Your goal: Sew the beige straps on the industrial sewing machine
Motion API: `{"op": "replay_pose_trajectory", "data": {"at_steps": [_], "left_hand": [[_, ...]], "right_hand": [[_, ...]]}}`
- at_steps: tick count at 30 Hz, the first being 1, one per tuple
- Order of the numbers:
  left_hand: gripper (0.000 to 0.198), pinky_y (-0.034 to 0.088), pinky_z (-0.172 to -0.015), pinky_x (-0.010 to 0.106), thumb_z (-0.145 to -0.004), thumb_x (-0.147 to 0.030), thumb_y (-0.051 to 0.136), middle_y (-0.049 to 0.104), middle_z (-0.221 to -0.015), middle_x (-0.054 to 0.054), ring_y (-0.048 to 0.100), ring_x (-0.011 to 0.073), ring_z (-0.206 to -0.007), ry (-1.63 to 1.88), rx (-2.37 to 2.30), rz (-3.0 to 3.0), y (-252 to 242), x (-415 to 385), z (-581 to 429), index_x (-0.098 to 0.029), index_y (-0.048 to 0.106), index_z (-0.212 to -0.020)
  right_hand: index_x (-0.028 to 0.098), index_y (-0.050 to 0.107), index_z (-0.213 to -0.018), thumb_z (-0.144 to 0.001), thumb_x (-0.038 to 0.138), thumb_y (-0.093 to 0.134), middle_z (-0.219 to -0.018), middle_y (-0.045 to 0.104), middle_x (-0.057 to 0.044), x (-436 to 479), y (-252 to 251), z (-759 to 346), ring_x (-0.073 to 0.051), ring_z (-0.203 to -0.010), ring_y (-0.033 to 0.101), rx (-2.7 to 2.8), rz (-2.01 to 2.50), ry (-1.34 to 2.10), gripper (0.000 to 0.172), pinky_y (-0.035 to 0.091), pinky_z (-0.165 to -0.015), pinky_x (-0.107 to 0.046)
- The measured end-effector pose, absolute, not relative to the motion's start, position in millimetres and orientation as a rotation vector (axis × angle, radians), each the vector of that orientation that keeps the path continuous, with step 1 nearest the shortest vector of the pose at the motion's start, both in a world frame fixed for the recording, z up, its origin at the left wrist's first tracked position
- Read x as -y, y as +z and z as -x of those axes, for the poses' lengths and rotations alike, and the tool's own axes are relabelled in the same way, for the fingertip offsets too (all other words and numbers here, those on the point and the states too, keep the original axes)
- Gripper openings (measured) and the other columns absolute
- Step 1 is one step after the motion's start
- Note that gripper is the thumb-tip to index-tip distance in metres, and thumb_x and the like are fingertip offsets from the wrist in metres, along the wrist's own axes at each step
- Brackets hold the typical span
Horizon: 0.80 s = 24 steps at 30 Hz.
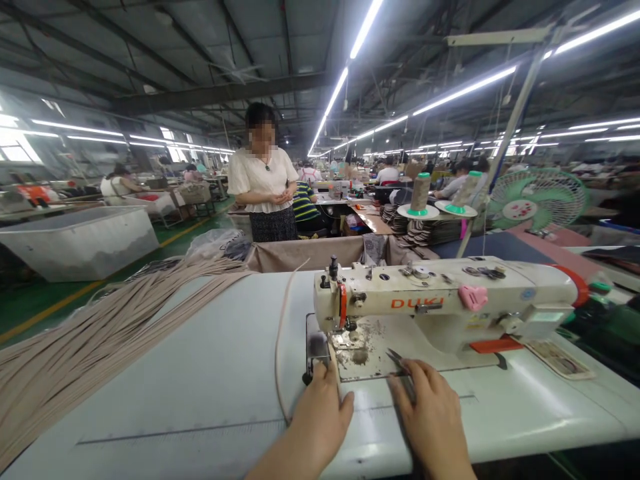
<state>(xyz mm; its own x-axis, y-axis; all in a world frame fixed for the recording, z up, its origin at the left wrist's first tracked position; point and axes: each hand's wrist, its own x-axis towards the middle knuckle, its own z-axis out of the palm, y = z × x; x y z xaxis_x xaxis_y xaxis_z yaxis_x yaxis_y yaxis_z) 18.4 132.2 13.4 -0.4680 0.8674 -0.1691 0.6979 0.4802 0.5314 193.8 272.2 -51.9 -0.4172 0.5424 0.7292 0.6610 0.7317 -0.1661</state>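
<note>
A white sewing machine (380, 300) with orange lettering stands across the table in front of me. My left hand (323, 407) is just below its needle area, fingers closed on a narrow beige strip (333, 357) that runs up to the presser foot. The strip's loose length (279, 333) curves over the table left of the machine. Between the closed fingers of my right hand (433, 407) are small dark thread snips (395, 357), their points over the machine's bed plate. Part of the snips is hidden by that hand.
A thick bundle of beige strips (115, 340) covers the table's left side. Thread cones (421, 193) and a green fan (537, 200) stand behind the machine. A person (265, 180) stands across the table. A ruler line (185, 432) marks the table's front.
</note>
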Motion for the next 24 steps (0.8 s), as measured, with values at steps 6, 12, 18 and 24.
{"op": "replay_pose_trajectory", "data": {"at_steps": [6, 12, 18, 24], "left_hand": [[0.058, 0.039, -0.118, 0.030, -0.099, -0.015, 0.031, 0.053, -0.147, 0.023, 0.056, 0.0249, -0.134, 0.500, -2.344, -1.465, 6, -133, -18, -0.002, 0.041, -0.154], [0.064, 0.037, -0.120, 0.029, -0.091, 0.000, 0.034, 0.049, -0.149, 0.023, 0.055, 0.0211, -0.137, 0.450, -2.302, -1.515, 4, -132, -12, -0.002, 0.037, -0.156], [0.040, 0.046, -0.116, 0.041, -0.089, -0.009, 0.058, 0.056, -0.136, 0.015, 0.060, 0.0264, -0.127, 0.567, -2.316, -1.619, -2, -124, -4, -0.014, 0.063, -0.128], [0.051, 0.044, -0.120, 0.038, -0.091, -0.001, 0.047, 0.054, -0.149, 0.016, 0.055, 0.0223, -0.138, 0.548, -2.289, -1.838, -29, -128, 2, -0.013, 0.054, -0.140]], "right_hand": [[0.021, 0.067, -0.114, -0.107, 0.049, 0.040, -0.102, 0.070, -0.011, -295, -60, -220, -0.029, -0.094, 0.065, 2.261, 0.954, -0.009, 0.040, 0.053, -0.088, -0.045], [0.021, 0.069, -0.100, -0.099, 0.045, 0.036, -0.100, 0.070, -0.014, -291, -47, -230, -0.035, -0.099, 0.065, 2.149, 1.177, 0.456, 0.041, 0.050, -0.093, -0.053], [0.021, 0.068, -0.100, -0.080, 0.074, 0.062, -0.068, 0.065, -0.003, -283, -37, -245, -0.024, -0.069, 0.061, 1.585, 1.119, 1.351, 0.057, 0.051, -0.071, -0.037], [0.018, 0.072, -0.087, -0.060, 0.063, 0.092, -0.075, 0.066, -0.004, -269, -26, -285, -0.017, -0.067, 0.055, 1.050, 1.011, 1.689, 0.056, 0.046, -0.060, -0.028]]}}
